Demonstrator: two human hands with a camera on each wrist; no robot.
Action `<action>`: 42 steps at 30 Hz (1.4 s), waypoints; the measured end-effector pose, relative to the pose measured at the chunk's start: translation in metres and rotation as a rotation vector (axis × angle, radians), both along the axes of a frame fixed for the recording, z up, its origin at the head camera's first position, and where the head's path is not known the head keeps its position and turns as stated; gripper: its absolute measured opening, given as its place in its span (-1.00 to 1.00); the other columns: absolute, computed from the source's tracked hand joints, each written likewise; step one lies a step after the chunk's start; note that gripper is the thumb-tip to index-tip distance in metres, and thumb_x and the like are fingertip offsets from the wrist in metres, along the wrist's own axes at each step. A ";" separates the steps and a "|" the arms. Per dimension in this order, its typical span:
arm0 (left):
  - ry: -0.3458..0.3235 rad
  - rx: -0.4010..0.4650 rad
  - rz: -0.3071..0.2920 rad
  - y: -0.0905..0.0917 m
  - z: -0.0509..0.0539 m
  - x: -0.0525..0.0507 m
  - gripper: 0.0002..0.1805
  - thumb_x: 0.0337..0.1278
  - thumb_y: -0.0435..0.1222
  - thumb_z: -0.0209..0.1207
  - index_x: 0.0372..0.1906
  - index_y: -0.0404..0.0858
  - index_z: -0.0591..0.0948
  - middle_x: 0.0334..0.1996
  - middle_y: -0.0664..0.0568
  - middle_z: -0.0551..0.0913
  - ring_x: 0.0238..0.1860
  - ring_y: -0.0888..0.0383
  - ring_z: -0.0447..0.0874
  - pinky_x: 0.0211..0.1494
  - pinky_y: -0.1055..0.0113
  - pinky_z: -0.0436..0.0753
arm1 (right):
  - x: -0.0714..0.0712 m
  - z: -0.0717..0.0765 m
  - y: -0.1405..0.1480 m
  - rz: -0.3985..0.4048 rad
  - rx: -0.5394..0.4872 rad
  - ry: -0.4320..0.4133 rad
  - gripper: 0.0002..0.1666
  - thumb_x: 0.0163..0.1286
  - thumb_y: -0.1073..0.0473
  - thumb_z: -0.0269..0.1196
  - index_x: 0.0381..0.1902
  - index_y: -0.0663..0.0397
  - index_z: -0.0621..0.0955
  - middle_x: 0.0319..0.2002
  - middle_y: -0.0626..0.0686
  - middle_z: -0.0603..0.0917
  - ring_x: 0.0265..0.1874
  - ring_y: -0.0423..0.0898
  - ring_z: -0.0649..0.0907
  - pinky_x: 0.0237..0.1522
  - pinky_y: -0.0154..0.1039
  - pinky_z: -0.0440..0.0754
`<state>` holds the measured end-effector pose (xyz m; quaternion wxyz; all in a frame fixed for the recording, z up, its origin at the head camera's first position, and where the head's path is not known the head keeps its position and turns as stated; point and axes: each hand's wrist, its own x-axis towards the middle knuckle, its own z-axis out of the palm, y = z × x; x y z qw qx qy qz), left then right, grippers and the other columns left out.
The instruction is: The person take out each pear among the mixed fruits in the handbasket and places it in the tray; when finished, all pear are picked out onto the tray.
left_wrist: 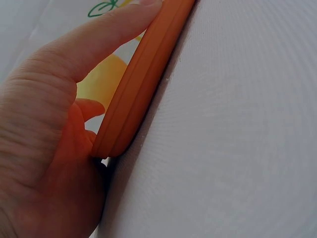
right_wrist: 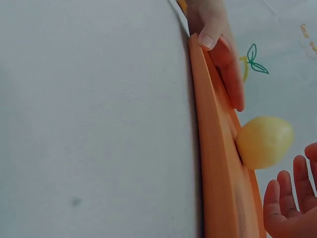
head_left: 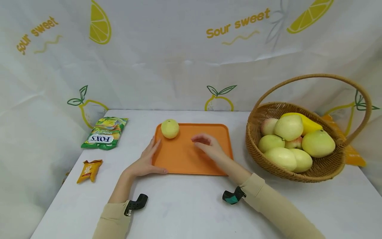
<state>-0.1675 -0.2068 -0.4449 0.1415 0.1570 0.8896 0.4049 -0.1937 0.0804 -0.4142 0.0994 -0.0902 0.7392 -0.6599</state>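
Observation:
A round pale-yellow fruit (head_left: 170,128) sits in the far left corner of the orange tray (head_left: 179,159). My left hand (head_left: 146,161) rests around the tray's near left corner. Its thumb lies along the front rim, and its fingers stretch up the left side toward the fruit. Above the tray's right half, my right hand (head_left: 211,148) hovers with loosely bent fingers and holds nothing. The right wrist view shows its fingers (right_wrist: 287,198) apart from the fruit (right_wrist: 265,143).
A wicker basket (head_left: 253,132) with a tall handle stands at the right, holding several fruits. At the left lie a green FOX'S candy bag (head_left: 104,132) and a small orange packet (head_left: 90,171). Part of an orange package (head_left: 355,156) shows behind the basket. A printed cloth hangs behind.

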 end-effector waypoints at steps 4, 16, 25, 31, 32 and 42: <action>0.003 0.004 -0.006 0.001 -0.001 -0.001 0.34 -0.23 0.07 0.51 0.58 -0.09 -0.12 0.55 -0.03 -0.46 0.52 -0.19 -0.45 0.39 -0.34 -0.19 | 0.010 0.002 0.010 -0.003 -0.032 -0.039 -0.71 0.37 0.37 0.21 0.03 0.33 0.59 0.07 0.30 0.61 0.09 0.08 0.59 0.08 -0.27 0.53; -0.002 -0.008 -0.017 0.005 -0.001 -0.004 0.32 -0.23 0.08 0.51 0.58 -0.07 -0.09 0.55 -0.01 -0.47 0.52 -0.18 -0.46 0.39 -0.34 -0.19 | 0.032 0.006 0.039 0.044 -0.041 -0.061 -0.69 0.38 0.35 0.20 0.04 0.39 0.56 0.09 0.35 0.58 0.13 0.16 0.55 0.06 -0.24 0.56; 0.005 -0.014 -0.022 0.004 0.002 -0.003 0.34 -0.23 0.10 0.50 0.58 -0.08 -0.12 0.54 -0.02 -0.49 0.51 -0.20 -0.47 0.38 -0.35 -0.21 | 0.047 0.014 0.059 0.065 -0.001 -0.061 -0.68 0.38 0.29 0.23 0.03 0.36 0.57 0.07 0.34 0.58 0.10 0.15 0.56 0.12 -0.07 0.54; -0.014 -0.024 -0.008 0.002 0.003 -0.002 0.34 -0.22 0.10 0.49 0.58 -0.04 -0.14 0.54 0.05 -0.50 0.52 -0.16 -0.48 0.39 -0.34 -0.21 | 0.057 0.030 0.069 0.126 0.002 -0.048 -0.66 0.40 0.25 0.22 0.06 0.34 0.55 0.08 0.35 0.55 0.14 0.28 0.49 0.16 0.00 0.50; -0.015 -0.021 -0.008 0.001 0.003 -0.002 0.34 -0.22 0.10 0.49 0.58 -0.04 -0.14 0.54 0.04 -0.50 0.52 -0.17 -0.48 0.38 -0.35 -0.21 | 0.058 0.033 0.071 0.135 0.011 -0.036 -0.66 0.40 0.24 0.22 0.07 0.33 0.55 0.07 0.33 0.55 0.14 0.28 0.49 0.15 -0.04 0.51; -0.001 -0.013 -0.012 -0.001 -0.001 0.000 0.33 -0.21 0.08 0.49 0.58 -0.05 -0.14 0.54 0.00 -0.49 0.51 -0.21 -0.45 0.37 -0.37 -0.18 | 0.071 0.064 0.094 0.165 0.101 0.055 -0.66 0.41 0.23 0.23 0.07 0.31 0.56 0.00 0.12 0.62 0.03 -0.05 0.59 0.05 -0.29 0.56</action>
